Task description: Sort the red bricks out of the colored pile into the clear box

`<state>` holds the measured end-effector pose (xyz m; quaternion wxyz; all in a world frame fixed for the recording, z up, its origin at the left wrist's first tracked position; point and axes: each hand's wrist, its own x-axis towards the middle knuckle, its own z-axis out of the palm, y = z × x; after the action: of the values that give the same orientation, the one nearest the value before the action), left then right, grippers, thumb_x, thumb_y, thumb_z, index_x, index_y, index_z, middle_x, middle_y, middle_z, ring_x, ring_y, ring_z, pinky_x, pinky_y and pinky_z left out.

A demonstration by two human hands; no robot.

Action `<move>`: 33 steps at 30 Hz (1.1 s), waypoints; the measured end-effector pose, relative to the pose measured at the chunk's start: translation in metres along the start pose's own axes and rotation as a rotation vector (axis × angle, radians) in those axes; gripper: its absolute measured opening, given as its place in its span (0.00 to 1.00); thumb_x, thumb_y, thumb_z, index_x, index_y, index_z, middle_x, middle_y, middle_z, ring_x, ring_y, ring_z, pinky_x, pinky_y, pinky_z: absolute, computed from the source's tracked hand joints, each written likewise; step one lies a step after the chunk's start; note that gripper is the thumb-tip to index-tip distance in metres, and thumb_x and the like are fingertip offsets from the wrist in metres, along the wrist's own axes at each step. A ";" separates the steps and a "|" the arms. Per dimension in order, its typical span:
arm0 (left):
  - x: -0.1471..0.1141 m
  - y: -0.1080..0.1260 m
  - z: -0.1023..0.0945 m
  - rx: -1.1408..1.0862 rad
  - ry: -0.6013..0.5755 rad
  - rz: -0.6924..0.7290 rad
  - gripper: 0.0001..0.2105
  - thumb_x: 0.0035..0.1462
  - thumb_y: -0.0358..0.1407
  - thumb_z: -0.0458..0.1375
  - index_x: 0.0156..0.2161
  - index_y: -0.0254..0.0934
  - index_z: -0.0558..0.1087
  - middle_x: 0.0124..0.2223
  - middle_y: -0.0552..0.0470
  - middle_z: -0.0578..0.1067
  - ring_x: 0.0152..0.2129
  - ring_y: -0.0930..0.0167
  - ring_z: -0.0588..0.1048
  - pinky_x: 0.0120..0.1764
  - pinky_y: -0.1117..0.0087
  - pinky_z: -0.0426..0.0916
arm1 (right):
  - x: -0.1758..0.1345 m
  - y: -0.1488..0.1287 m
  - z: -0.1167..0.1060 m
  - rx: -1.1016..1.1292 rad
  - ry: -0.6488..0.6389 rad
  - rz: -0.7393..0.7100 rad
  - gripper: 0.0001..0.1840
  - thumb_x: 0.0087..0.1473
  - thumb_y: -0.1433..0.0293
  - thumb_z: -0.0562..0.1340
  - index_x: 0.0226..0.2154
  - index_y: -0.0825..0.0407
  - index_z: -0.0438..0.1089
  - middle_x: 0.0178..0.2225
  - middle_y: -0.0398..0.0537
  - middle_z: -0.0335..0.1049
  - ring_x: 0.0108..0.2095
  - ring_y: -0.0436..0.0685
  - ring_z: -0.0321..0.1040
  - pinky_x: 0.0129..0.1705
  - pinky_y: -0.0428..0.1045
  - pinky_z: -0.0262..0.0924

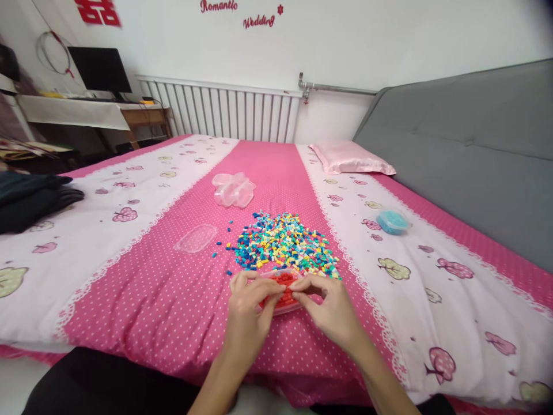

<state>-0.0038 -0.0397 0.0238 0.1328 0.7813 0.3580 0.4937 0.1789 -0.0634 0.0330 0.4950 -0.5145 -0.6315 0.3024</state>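
Note:
A clear plastic container point(288, 311) holding small red bricks point(286, 298) sits on the bed right in front of me. My left hand point(253, 300) reaches over its left side, thumb and index finger pinched together above the red bricks. From the right comes my right hand point(326, 302), its fingertips also pinched and close to the left ones. Whatever lies between the fingertips is too small to make out. Just beyond the container spreads a loose pile of small multicoloured bricks point(283, 242), with several blue ones scattered to its left.
A clear lid point(196, 238) lies left of the pile, and stacked clear containers point(234, 190) stand behind it. A container of light-blue pieces point(393, 221) is at the right. Farther off are a pink pillow point(351, 157), a grey headboard point(466, 127) and dark folded cloth point(34, 199).

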 end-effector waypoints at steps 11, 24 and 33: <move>0.004 -0.002 0.003 0.047 -0.011 -0.183 0.12 0.53 0.28 0.68 0.40 0.48 0.81 0.37 0.55 0.81 0.37 0.63 0.72 0.45 0.57 0.60 | 0.005 0.005 -0.004 -0.115 -0.003 -0.046 0.11 0.54 0.75 0.64 0.40 0.51 0.79 0.39 0.50 0.82 0.37 0.57 0.79 0.42 0.52 0.73; 0.006 -0.004 0.007 0.066 -0.040 -0.311 0.07 0.52 0.30 0.69 0.34 0.48 0.81 0.38 0.56 0.82 0.40 0.62 0.75 0.49 0.54 0.58 | 0.010 0.002 -0.005 -0.376 -0.018 -0.181 0.12 0.54 0.79 0.66 0.38 0.48 0.79 0.38 0.47 0.80 0.38 0.58 0.74 0.42 0.53 0.66; 0.010 -0.014 -0.008 0.062 -0.114 -0.309 0.06 0.63 0.38 0.61 0.44 0.45 0.80 0.45 0.52 0.82 0.45 0.62 0.76 0.52 0.54 0.58 | 0.027 -0.002 -0.009 -0.506 -0.074 -0.130 0.08 0.55 0.77 0.66 0.32 0.48 0.79 0.35 0.46 0.80 0.41 0.61 0.74 0.48 0.56 0.63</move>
<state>-0.0142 -0.0239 0.0260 0.2032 0.7472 0.4810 0.4111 0.1871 -0.0398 0.0457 0.3456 -0.5691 -0.7362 0.1211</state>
